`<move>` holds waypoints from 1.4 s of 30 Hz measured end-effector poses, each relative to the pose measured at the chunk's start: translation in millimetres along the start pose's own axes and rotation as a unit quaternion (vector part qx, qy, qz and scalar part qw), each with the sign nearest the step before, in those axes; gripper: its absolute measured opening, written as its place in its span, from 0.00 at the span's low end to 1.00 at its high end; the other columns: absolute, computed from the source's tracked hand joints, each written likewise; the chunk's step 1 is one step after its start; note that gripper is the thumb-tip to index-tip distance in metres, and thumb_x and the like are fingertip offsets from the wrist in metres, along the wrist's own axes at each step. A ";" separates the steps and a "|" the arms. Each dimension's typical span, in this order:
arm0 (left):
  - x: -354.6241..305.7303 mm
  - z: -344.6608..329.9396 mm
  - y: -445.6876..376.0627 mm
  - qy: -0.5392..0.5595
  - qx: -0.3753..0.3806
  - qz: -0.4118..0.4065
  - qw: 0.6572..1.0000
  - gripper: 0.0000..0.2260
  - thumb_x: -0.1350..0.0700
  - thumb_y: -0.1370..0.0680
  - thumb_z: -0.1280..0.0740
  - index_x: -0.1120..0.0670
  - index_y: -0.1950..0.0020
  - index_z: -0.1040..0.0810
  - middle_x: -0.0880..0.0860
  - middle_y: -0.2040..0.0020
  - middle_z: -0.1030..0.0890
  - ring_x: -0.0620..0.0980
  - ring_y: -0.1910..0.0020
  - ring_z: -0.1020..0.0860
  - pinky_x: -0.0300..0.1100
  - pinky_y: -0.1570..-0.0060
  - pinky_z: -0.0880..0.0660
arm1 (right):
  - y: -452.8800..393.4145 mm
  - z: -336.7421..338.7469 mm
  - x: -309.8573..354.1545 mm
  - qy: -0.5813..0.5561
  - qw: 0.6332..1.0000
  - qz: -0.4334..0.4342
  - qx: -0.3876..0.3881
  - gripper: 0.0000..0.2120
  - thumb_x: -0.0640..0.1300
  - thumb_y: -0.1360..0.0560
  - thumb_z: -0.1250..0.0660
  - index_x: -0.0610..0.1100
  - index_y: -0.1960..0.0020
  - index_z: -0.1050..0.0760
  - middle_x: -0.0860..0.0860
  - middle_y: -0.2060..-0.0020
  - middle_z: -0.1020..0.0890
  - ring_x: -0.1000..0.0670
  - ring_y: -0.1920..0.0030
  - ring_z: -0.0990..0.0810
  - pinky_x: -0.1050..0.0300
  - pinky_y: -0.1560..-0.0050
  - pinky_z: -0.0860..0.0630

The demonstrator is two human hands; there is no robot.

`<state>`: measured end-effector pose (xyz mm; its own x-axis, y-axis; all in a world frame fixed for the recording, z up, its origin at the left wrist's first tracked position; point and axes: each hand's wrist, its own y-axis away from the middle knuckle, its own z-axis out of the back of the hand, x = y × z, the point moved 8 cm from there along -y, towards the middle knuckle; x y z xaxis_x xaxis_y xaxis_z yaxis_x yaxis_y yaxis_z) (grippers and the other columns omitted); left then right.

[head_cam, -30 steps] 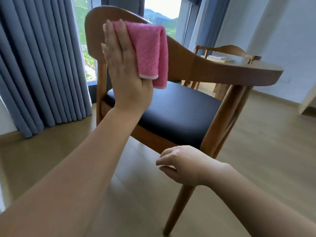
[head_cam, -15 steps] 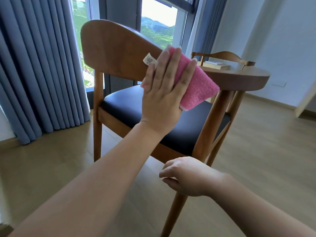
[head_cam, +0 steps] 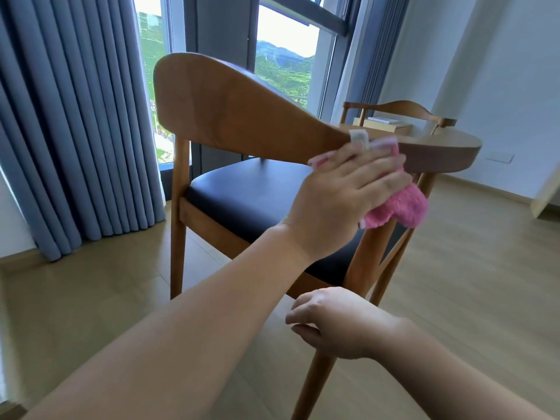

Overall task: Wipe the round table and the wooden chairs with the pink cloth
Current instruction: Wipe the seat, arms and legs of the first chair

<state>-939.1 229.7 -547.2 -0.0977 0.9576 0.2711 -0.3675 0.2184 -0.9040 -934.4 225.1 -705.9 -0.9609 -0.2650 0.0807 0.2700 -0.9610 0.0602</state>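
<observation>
Since a second earlier, the left hand (head_cam: pixel 348 195) had slid the pink cloth (head_cam: pixel 397 207) from the top of the backrest down along the curved rail to where it narrows into the right armrest. That hand lay palm-down over the cloth, fingers spread and bent over it, pressing it against the wooden rail of the near chair (head_cam: pixel 236 116); a bunch of pink cloth hung out below the fingertips, and a small white label (head_cam: pixel 359 137) stuck up above them. The left forearm reached in from the lower left, across the black seat cushion (head_cam: pixel 242 195).

The right hand (head_cam: pixel 336 322) hovered low beside the chair's front right leg, fingers loosely curled and holding nothing; whether it touched the leg could not be told.

Beyond the armrest stood a second wooden chair (head_cam: pixel 403 107), with a pale wooden box (head_cam: pixel 385 125) in front of it. Blue-grey curtains (head_cam: pixel 75 122) flanked the window (head_cam: pixel 285 56).
</observation>
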 end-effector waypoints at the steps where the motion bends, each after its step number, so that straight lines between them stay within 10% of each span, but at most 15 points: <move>1: -2.6 0.4 5.6 0.036 0.017 -0.003 0.999 0.19 0.55 0.28 0.25 0.60 0.40 0.20 0.58 0.40 0.20 0.57 0.38 0.23 0.51 0.33 0.31 | 0.2 0.0 -0.9 0.001 1.000 0.000 -0.001 0.13 0.46 0.20 0.41 0.50 0.38 0.22 0.56 0.42 0.21 0.57 0.43 0.23 0.60 0.43 0.24; 11: 49.4 6.3 103.2 0.221 0.169 0.239 0.930 0.21 0.60 0.24 0.31 0.56 0.31 0.29 0.54 0.39 0.21 0.50 0.42 0.22 0.34 0.44 0.25 | 1.4 2.6 0.0 0.003 1.000 0.005 -0.013 0.13 0.49 0.20 0.40 0.54 0.38 0.23 0.59 0.42 0.22 0.59 0.43 0.24 0.61 0.43 0.25; 18: 88.1 25.3 160.6 0.300 0.228 0.413 0.829 0.14 0.61 0.24 0.32 0.50 0.41 0.28 0.47 0.49 0.22 0.44 0.49 0.22 0.32 0.53 0.23 | 16.2 52.1 -10.7 -0.021 0.985 -0.041 -0.168 0.10 0.45 0.22 0.35 0.50 0.43 0.19 0.58 0.51 0.18 0.61 0.54 0.21 0.65 0.50 0.23; 25: 73.0 33.6 199.7 0.378 0.304 0.477 0.733 0.12 0.65 0.24 0.32 0.52 0.46 0.29 0.49 0.56 0.22 0.40 0.59 0.21 0.31 0.65 0.25 | -6.5 55.5 -10.8 -0.129 0.964 -0.103 -0.209 0.34 0.48 0.26 0.29 0.59 0.26 0.43 0.62 0.43 0.27 0.60 0.46 0.23 0.65 0.44 0.24; 35: 76.3 56.9 222.1 0.479 0.247 0.539 0.648 0.12 0.65 0.24 0.32 0.52 0.44 0.24 0.52 0.50 0.19 0.48 0.53 0.18 0.39 0.61 0.21 | -51.1 52.9 35.3 -0.197 0.951 0.009 -0.237 0.11 0.35 0.27 0.29 0.49 0.50 0.25 0.57 0.57 0.21 0.55 0.59 0.20 0.61 0.61 0.22; 40: 74.9 68.6 248.5 0.613 0.242 0.601 0.452 0.24 0.66 0.30 0.40 0.57 0.34 0.28 0.64 0.36 0.26 0.59 0.43 0.23 0.51 0.43 0.23 | -63.2 59.7 41.3 -0.205 0.948 0.033 -0.240 0.12 0.33 0.29 0.28 0.49 0.53 0.18 0.53 0.51 0.22 0.53 0.51 0.22 0.63 0.53 0.23; 42: 70.5 74.5 251.4 0.639 0.245 0.594 0.423 0.21 0.57 0.27 0.37 0.57 0.33 0.27 0.63 0.36 0.25 0.59 0.43 0.24 0.51 0.42 0.24 | -69.6 56.6 46.6 -0.231 0.945 0.038 -0.227 0.12 0.32 0.30 0.27 0.48 0.54 0.16 0.53 0.50 0.21 0.53 0.49 0.22 0.62 0.51 0.23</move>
<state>-1107.2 338.2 -730.8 -0.0188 -0.2749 -0.9613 -0.9394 -0.3243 0.1111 -994.4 284.1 -650.1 -0.7813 -0.3731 0.5003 0.1829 -0.9034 -0.3879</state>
